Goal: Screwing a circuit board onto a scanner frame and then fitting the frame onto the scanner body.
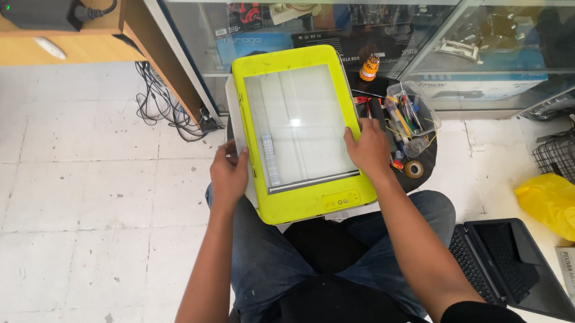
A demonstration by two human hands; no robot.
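Note:
A yellow-green flatbed scanner top [299,130] with a glass pane rests over my knees on a small stool. My left hand [229,174] grips its left edge, thumb on the yellow frame. Gripping the right edge is my right hand [370,150], fingers partly on the glass rim. A white printer body shows beneath the yellow frame along its left side.
A clear tub of screwdrivers and tools [409,116] and a tape roll [413,169] sit right of the scanner. An open black laptop [511,267] and a yellow bag [567,209] lie on the floor at right. Cables [162,106] trail by a wooden desk; glass display cases stand behind.

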